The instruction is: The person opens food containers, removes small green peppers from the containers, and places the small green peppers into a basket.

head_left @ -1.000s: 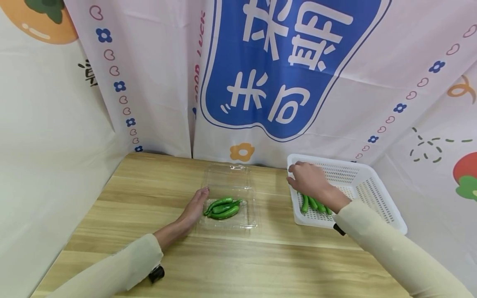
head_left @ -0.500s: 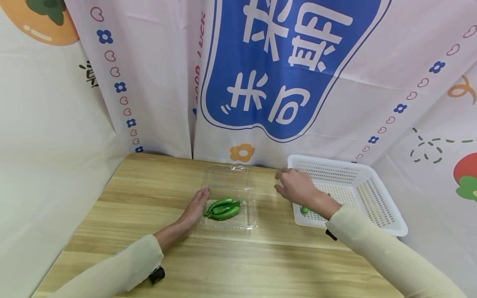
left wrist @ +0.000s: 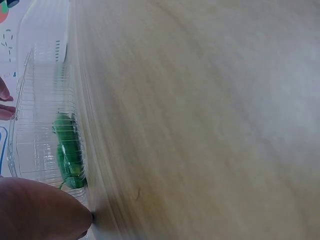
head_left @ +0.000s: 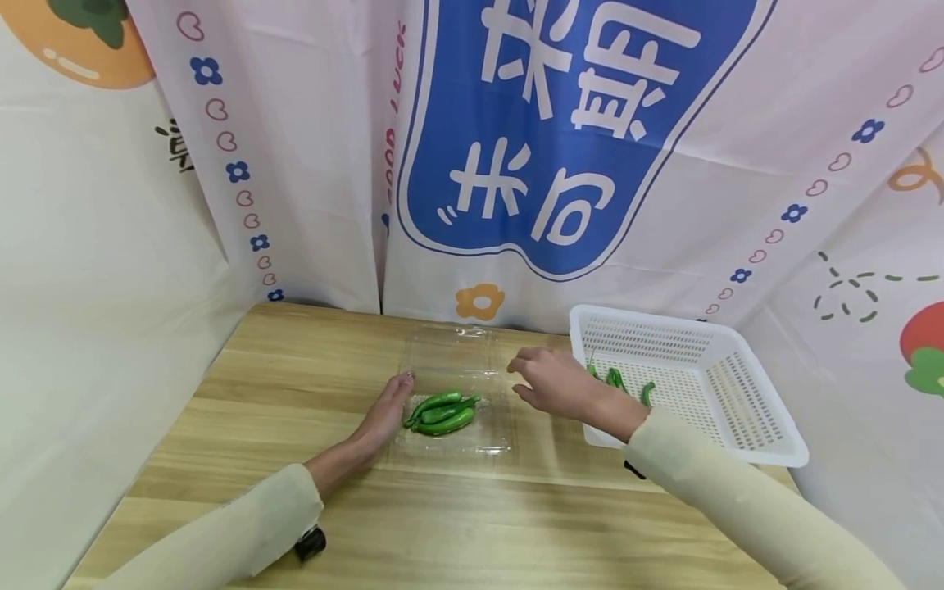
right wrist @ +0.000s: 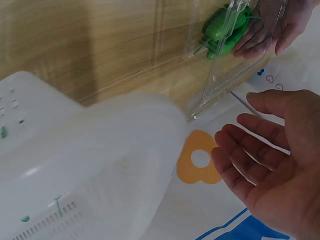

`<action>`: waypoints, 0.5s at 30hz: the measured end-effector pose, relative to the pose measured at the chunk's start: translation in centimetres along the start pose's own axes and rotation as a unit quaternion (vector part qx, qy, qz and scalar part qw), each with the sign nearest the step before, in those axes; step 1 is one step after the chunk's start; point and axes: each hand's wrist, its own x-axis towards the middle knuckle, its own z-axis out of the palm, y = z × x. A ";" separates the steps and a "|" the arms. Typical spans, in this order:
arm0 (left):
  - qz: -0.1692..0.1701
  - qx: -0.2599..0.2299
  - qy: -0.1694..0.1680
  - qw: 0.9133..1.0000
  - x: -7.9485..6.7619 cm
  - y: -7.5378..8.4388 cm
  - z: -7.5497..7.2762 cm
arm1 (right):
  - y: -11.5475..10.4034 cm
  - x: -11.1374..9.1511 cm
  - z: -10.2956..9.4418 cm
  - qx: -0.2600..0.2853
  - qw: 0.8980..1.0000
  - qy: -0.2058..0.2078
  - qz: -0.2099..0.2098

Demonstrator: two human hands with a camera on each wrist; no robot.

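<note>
A clear plastic clamshell box [head_left: 454, 360] lies open on the wooden table [head_left: 295, 385], with a few green peppers [head_left: 441, 412] in its near half. My left hand [head_left: 383, 414] rests flat against the box's left side, fingers straight. My right hand [head_left: 549, 381] hovers empty with relaxed fingers between the box and a white perforated basket [head_left: 745, 410]. More green peppers [head_left: 618, 379] lie in the basket. The right wrist view shows the open palm [right wrist: 272, 160], the basket rim [right wrist: 90, 150] and the box with its peppers [right wrist: 225, 27]. The left wrist view shows the peppers [left wrist: 68, 155] through the box wall.
Printed fabric backdrops [head_left: 546, 147] close in the table on the back and both sides. The basket stands at the table's right rear corner. Bare wood lies in front of the box and to its left.
My right hand has left the basket and travelled left toward the clear box, empty. The peppers in the basket are now uncovered. My left hand has stayed put.
</note>
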 end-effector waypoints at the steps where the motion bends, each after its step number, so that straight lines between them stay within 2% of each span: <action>1: 0.000 0.001 -0.001 1.000 0.0 0.0 0.0 | -0.2 0.2 0.1 0.005 1.000 0.000 -0.012; 5: 0.000 0.003 0.002 1.000 0.0 0.0 0.0 | -1.1 1.0 0.4 0.026 0.998 -0.015 -0.049; 15: -0.002 0.004 0.006 1.000 0.0 0.1 0.0 | -3.4 2.8 2.3 0.064 0.992 -0.059 -0.096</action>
